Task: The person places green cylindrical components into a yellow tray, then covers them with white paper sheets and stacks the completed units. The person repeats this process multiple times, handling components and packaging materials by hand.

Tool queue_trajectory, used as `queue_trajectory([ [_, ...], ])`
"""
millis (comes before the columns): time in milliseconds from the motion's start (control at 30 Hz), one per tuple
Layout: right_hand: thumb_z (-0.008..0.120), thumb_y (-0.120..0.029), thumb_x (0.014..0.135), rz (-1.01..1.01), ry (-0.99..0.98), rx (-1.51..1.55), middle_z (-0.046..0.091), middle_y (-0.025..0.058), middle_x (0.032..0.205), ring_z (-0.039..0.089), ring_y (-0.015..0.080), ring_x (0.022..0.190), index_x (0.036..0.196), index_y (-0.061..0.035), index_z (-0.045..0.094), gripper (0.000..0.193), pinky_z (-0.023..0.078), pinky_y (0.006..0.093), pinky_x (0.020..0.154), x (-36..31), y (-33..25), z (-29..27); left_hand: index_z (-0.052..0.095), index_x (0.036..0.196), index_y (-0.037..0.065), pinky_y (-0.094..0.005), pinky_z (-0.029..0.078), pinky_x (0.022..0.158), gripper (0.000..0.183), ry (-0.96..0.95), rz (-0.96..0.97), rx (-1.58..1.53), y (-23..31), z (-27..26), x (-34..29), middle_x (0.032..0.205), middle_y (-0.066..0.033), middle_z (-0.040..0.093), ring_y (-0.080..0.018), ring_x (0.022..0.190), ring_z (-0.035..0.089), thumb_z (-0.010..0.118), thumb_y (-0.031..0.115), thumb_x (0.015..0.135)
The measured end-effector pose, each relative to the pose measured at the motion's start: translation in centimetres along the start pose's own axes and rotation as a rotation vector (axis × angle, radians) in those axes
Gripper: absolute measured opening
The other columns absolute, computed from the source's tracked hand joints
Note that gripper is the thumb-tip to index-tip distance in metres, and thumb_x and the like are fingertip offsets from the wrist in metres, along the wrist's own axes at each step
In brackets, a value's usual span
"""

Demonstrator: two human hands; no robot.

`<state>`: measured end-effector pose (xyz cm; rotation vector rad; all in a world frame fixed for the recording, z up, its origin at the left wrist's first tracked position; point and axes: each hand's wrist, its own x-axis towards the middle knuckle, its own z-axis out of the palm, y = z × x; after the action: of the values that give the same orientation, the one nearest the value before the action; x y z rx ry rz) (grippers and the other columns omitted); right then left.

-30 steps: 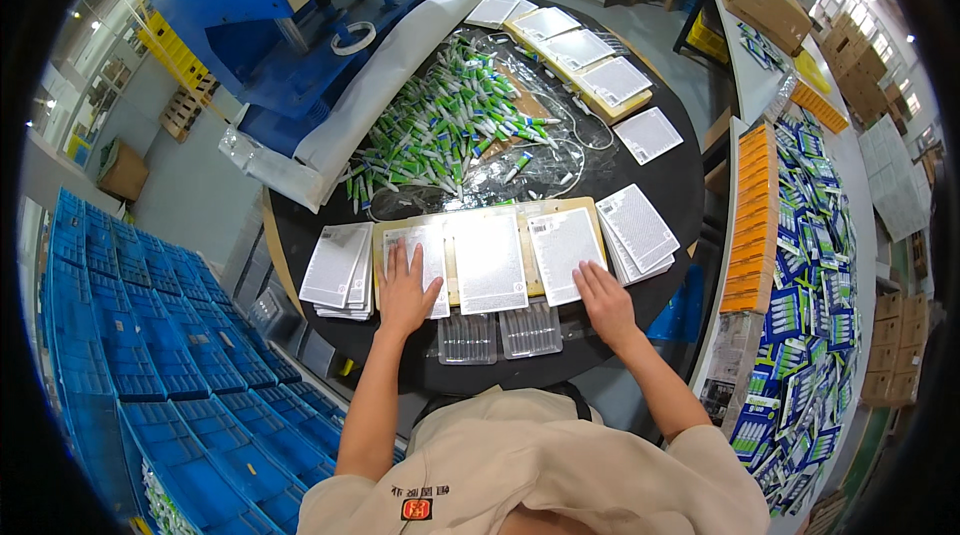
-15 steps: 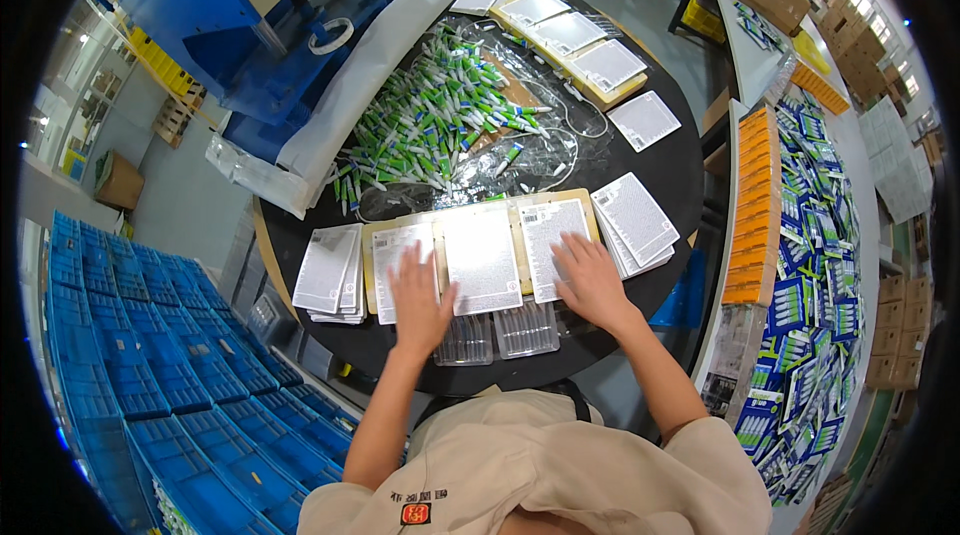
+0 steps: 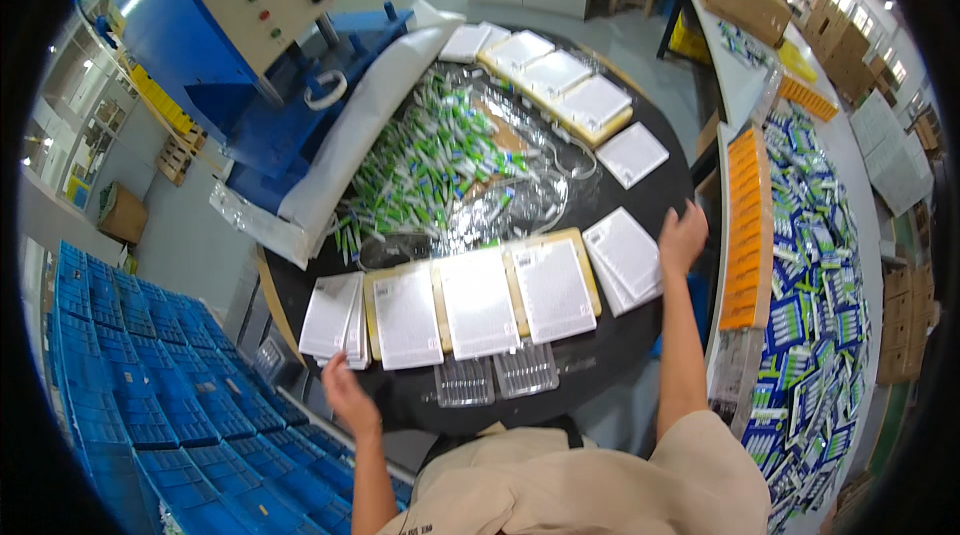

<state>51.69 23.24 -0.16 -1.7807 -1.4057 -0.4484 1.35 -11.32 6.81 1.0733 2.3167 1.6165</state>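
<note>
A pale yellow tray (image 3: 438,307) lies at the near side of the black round table, with three white printed cards (image 3: 480,300) side by side on it. My left hand (image 3: 350,397) is at the near edge of the left stack of printed cards (image 3: 330,317), its fingers apart; whether a fingertip touches the stack I cannot tell. Beyond the outer edge of the right stack of cards (image 3: 625,257), my right hand (image 3: 684,237) is raised with thumb and fingers apart, holding nothing. Two clear plastic blister trays (image 3: 527,369) stick out from under the near side of the yellow tray.
Green and white glue tubes (image 3: 430,160) form a heap mid-table. Behind lies another card-covered yellow tray (image 3: 612,130) and a single card (image 3: 633,154). A blue machine (image 3: 290,125) stands far left, blue crates (image 3: 150,365) near left. Packed blister cards (image 3: 810,285) cover the right-hand bench.
Both hands have left the cards on the tray: the left moved down and left to the left stack, the right moved outward past the right stack. The view has shifted slightly.
</note>
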Motion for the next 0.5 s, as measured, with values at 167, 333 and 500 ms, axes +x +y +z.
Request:
queue_trajectory([
  [167,0.064,-0.037,0.100,1.173,-0.461,0.674,0.063,0.0166,0.133,0.060,0.0316,0.119,0.136,0.0046,0.058,0.056,0.047,0.0490,0.100,-2.9,13.9,5.2,0.067,0.108,0.010,-0.0283,0.050,0.077,0.025,0.448,-0.698,-0.488,-11.9,-5.1,-3.6,0.097,-0.0026,0.068,-0.0137,0.085,0.063,0.057,0.031,0.102],
  [333,0.059,-0.027,0.103,1.296,-0.360,0.850,0.050,0.0019,0.065,0.041,0.0185,0.055,0.083,-0.0061,0.064,0.029,0.039,0.0382,0.056,-6.0,14.0,2.7,0.065,0.107,0.010,-0.0295,0.048,0.069,0.023,0.674,-1.051,-0.582,-21.0,-5.4,-9.3,0.081,-0.0006,0.061,-0.0146,0.070,0.056,0.057,0.029,0.097],
  [500,0.056,-0.027,0.103,1.330,-0.407,0.902,0.050,-0.0036,0.064,0.044,0.0133,0.054,0.087,-0.0139,0.063,0.022,0.040,0.0355,0.052,-15.2,9.1,-6.1,0.066,0.111,0.008,-0.0328,0.051,0.072,0.039,0.698,-1.182,-0.607,-24.3,-4.8,-12.4,0.093,-0.0044,0.065,-0.0175,0.079,0.059,0.048,0.042,0.101],
])
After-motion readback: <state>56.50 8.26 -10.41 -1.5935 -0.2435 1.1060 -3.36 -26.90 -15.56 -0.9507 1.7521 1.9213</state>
